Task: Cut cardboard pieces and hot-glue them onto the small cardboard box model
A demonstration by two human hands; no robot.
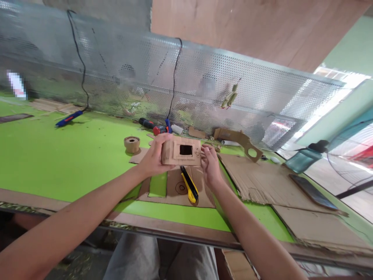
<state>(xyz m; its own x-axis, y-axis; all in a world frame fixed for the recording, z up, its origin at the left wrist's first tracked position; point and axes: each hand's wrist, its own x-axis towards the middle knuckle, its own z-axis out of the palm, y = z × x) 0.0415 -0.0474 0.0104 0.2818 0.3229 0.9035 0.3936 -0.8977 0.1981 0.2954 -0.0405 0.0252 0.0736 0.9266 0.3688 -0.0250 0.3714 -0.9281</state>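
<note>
My left hand (157, 157) grips the left end of a small cardboard box (177, 160), thumb along its top edge. The box's front has a raised cardboard frame around a dark rectangular opening, with small round bits at its right. At the box's right end is my right hand (210, 165), its fingers curled against the edge. Below the box, a yellow and black utility knife (190, 186) lies on a cut cardboard sheet (204, 198) with circles drawn on it. A round cardboard ring piece (132, 144) stands left of my left hand.
Large cardboard sheets (262, 179) lie at the right, with a dark phone-like slab (313, 190) on them. A teal bottle (304, 157) stands beyond. Along the perforated metal panel (198, 81) are a cordless tool (145, 123), a blue glue gun (69, 118) and wooden sticks (55, 105).
</note>
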